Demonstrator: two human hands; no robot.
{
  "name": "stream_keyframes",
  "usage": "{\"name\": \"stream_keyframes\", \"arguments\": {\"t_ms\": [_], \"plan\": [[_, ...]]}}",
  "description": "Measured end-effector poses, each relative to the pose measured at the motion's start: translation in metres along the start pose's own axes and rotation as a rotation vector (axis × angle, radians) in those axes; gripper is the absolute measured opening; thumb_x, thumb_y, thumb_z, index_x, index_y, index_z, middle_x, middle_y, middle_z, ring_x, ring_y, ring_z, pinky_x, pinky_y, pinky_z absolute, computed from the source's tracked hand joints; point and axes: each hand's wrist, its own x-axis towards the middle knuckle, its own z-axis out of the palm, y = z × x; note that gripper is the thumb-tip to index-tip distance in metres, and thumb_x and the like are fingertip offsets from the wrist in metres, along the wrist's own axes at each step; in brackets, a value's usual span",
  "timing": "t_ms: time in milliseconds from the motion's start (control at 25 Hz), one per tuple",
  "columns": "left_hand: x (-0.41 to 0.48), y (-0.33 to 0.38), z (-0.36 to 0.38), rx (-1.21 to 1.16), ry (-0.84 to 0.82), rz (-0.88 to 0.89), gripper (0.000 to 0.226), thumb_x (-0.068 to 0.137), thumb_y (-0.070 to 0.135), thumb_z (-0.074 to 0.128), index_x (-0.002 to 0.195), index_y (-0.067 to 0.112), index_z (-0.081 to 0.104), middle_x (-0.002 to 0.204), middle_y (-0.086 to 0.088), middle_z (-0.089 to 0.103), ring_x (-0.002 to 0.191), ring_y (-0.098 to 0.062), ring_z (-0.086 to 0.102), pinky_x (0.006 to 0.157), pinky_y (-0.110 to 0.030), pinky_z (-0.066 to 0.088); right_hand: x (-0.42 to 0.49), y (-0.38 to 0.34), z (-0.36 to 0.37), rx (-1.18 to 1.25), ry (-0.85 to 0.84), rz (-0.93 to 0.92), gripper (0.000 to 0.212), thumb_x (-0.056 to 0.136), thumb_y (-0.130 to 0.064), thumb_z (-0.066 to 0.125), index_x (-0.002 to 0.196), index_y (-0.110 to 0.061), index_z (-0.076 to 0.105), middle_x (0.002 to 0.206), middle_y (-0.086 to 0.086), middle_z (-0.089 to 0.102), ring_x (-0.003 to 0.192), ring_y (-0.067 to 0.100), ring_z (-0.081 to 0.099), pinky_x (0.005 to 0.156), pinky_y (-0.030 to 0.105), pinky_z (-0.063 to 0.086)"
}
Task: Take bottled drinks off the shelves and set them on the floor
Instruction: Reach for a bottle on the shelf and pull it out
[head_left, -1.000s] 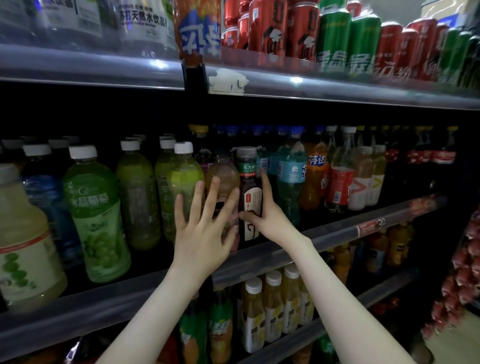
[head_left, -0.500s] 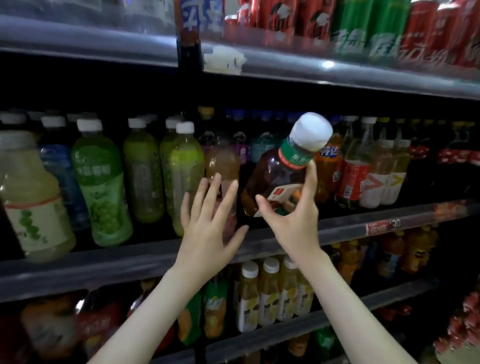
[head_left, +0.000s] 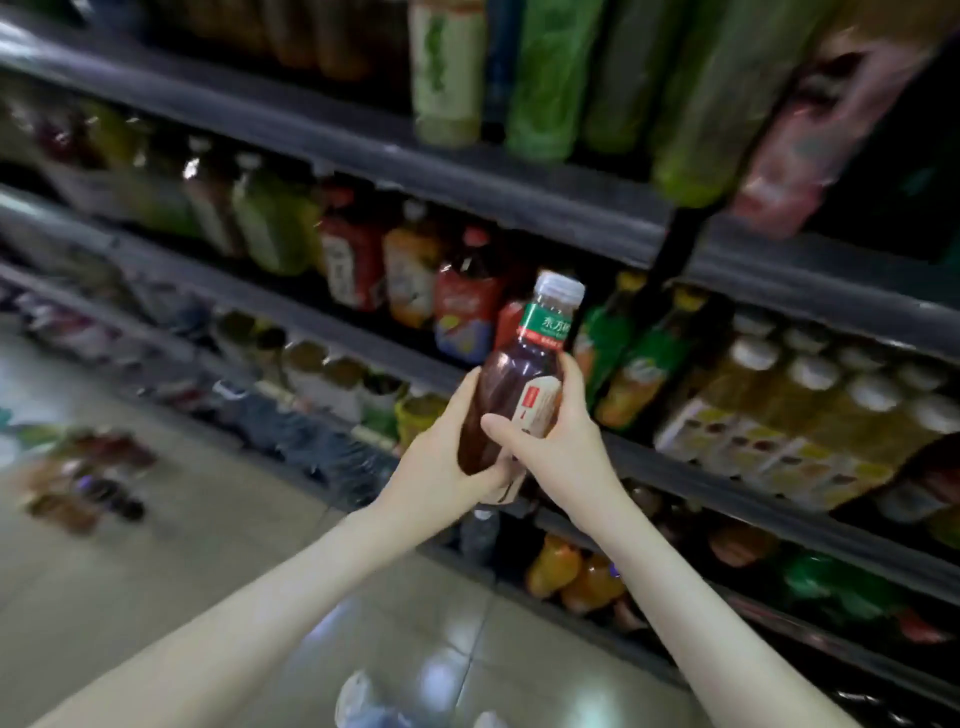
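Head view: dark brown plastic tea bottle with white cap and green neck band (head_left: 511, 387) was held tilted in mid-air, left hand (head_left: 441, 462) fingers wrapping its base, right hand (head_left: 558, 441) fingers clasping its label; blurred shelves (head_left: 571, 213) behind fingers.

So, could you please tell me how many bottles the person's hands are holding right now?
1: a dark brown plastic tea bottle with a white cap, held between the left hand and right hand, in front of the shelves.
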Motion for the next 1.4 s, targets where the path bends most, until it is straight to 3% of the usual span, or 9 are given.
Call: {"name": "stream_keyframes", "arguments": {"t_ms": [80,160,280,400,560,720,1080,1280,1400], "plan": [[-0.024,-0.040,-0.031,0.043,-0.042,-0.178,0.085,0.078,0.042,0.073,0.145,0.044,0.021,0.124,0.020,0.058,0.111,0.006,0.054,0.091,-0.007,0.039,0.006,0.024,0.050,-0.021,-0.102,0.107,0.088,0.073,-0.025,0.079,0.142,-0.038,0.026,0.114,-0.013,0.064,0.100,0.004,0.063,0.091,0.036,0.054],[-0.051,-0.081,-0.073,0.111,-0.042,-0.320,0.078,0.079,0.046,0.070,0.145,0.037,0.029,0.126,0.011,0.058,0.112,-0.001,0.054,0.094,-0.013,0.039,0.007,0.036,0.102,-0.091,-0.184,0.161,0.087,0.073,-0.022,0.079,0.142,-0.032,0.029,0.115,-0.007,0.065,0.101,0.010,0.063,0.092,0.036,0.052],[-0.105,-0.146,-0.150,0.217,0.094,-0.459,0.054,0.091,0.033,0.059,0.141,0.028,0.039,0.126,0.001,0.058,0.112,-0.011,0.056,0.095,-0.018,0.038,0.008,0.036,0.190,-0.166,-0.285,0.212,0.085,0.073,-0.019,0.080,0.140,-0.029,0.029,0.114,-0.005,0.063,0.102,0.014,0.061,0.092,0.033,0.048],[-0.162,-0.202,-0.234,0.312,0.197,-0.538,0.048,0.094,0.029,0.055,0.140,0.025,0.041,0.125,-0.004,0.061,0.111,-0.017,0.058,0.097,-0.027,0.042,0.011,0.020,0.293,-0.194,-0.344,0.238,0.075,0.073,-0.019,0.079,0.132,-0.029,0.033,0.110,-0.003,0.064,0.099,0.016,0.062,0.093,0.039,0.050],[-0.215,-0.253,-0.337,0.374,0.262,-0.561,0.050,0.094,0.025,0.054,0.141,0.021,0.040,0.117,-0.010,0.061,0.110,-0.023,0.057,0.095,-0.033,0.044,0.017,-0.010,0.425,-0.223,-0.403,0.201,0.078,0.072,-0.022,0.078,0.135,-0.024,0.033,0.106,-0.003,0.063,0.097,0.018,0.062,0.088,0.034,0.050],[-0.229,-0.284,-0.429,0.385,0.311,-0.547,0.050,0.095,0.023,0.052,0.143,0.023,0.037,0.125,-0.008,0.055,0.112,-0.021,0.055,0.094,-0.029,0.042,0.032,-0.041,0.530,-0.236,-0.440,0.192,0.080,0.074,-0.023,0.077,0.138,-0.023,0.029,0.108,-0.002,0.062,0.091,0.016,0.059,0.082,0.030,0.046],[-0.173,-0.396,-0.665,0.426,0.328,-0.507,0.050,0.095,0.022,0.051,0.143,0.025,0.038,0.128,-0.006,0.052,0.112,-0.022,0.052,0.096,-0.030,0.041,0.159,-0.082,0.779,-0.208,-0.478,0.196,0.086,0.076,-0.018,0.077,0.144,-0.021,0.024,0.104,-0.003,0.060,0.091,0.015,0.057,0.080,0.031,0.044],[-0.157,-0.455,-0.845,0.440,0.376,-0.624,0.047,0.094,0.015,0.050,0.140,0.023,0.042,0.120,-0.010,0.055,0.109,-0.026,0.055,0.093,-0.028,0.041,0.240,-0.143,0.930,-0.199,-0.488,0.200,0.092,0.074,-0.020,0.079,0.147,-0.019,0.022,0.108,0.001,0.061,0.099,0.020,0.062,0.092,0.043,0.050],[-0.142,-0.488,-0.925,0.419,0.354,-0.641,0.047,0.094,0.016,0.050,0.139,0.026,0.043,0.120,-0.009,0.057,0.107,-0.024,0.055,0.089,-0.026,0.041,0.280,-0.186,1.012,-0.204,-0.497,0.181,0.090,0.075,-0.021,0.079,0.145,-0.020,0.022,0.113,0.003,0.061,0.095,0.017,0.061,0.087,0.036,0.050]]}}
